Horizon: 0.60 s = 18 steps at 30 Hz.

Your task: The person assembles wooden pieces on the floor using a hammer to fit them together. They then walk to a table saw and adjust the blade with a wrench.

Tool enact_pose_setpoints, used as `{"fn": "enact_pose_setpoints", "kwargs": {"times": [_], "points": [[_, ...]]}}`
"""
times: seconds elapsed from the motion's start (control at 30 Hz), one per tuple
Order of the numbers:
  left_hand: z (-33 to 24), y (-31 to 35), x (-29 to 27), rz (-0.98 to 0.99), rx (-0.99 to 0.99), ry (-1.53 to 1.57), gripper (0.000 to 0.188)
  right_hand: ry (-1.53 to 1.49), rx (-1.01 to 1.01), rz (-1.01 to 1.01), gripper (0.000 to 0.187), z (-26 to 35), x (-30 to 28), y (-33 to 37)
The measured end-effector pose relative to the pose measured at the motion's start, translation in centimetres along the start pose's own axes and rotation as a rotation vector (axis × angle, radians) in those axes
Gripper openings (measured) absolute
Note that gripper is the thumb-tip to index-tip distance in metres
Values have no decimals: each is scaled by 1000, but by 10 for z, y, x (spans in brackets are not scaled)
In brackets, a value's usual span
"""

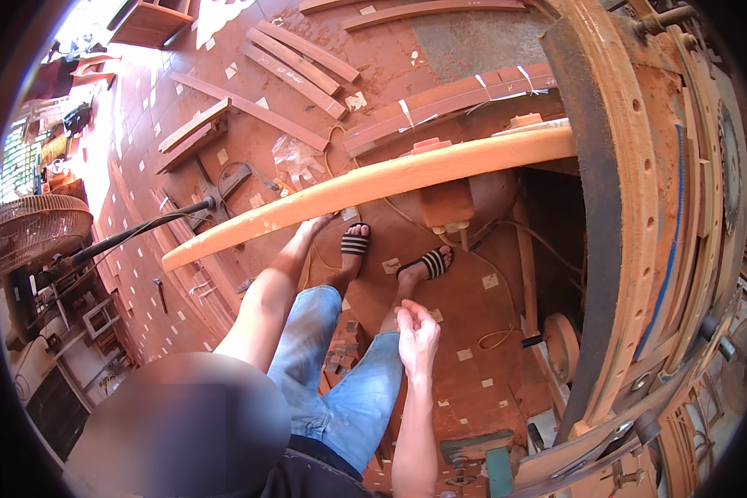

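Observation:
A long, pale orange wooden board (365,180) slants across the view. Its right end meets the large machine (593,166), and its left end juts out over the floor. My left hand (316,224) is at the board's near lower edge and supports it from beneath; part of the fingers is hidden by the wood. Apart from the board, my right hand (419,334) hovers in front of my left leg. Its fingers are loosely bent, with nothing visible in them.
Reddish wooden strips (295,70) lie on the dusty tiled floor, and more bundled lengths (452,104) lie beyond the board. A fan (41,224) on a black pole is at the left. Cables (506,303) trail near my sandalled feet. A handwheel (562,349) sticks out beside the machine.

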State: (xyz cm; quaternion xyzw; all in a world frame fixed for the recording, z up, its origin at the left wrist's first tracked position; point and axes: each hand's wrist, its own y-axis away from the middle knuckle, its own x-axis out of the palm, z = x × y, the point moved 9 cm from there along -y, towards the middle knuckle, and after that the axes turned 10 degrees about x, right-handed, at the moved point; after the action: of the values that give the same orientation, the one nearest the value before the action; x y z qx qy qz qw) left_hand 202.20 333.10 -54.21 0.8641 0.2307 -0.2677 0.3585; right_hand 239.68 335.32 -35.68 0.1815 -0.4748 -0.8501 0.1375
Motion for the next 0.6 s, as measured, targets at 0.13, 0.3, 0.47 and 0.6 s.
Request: {"fn": "enact_pose_setpoints", "kwargs": {"times": [0.13, 0.3, 0.47, 0.6], "points": [[7, 11, -8, -30, -16, 135, 31, 148, -133, -25, 32, 20, 25, -32], [-6, 32, -8, -15, -27, 424, 30, 208, -320, 26, 30, 46, 72, -78], [-67, 79, 0, 199, -52, 797, 28, 67, -295, 51, 34, 88, 87, -69], [-147, 127, -23, 290, 108, 901, 25, 63, -474, -66, 23, 142, 57, -1]]}}
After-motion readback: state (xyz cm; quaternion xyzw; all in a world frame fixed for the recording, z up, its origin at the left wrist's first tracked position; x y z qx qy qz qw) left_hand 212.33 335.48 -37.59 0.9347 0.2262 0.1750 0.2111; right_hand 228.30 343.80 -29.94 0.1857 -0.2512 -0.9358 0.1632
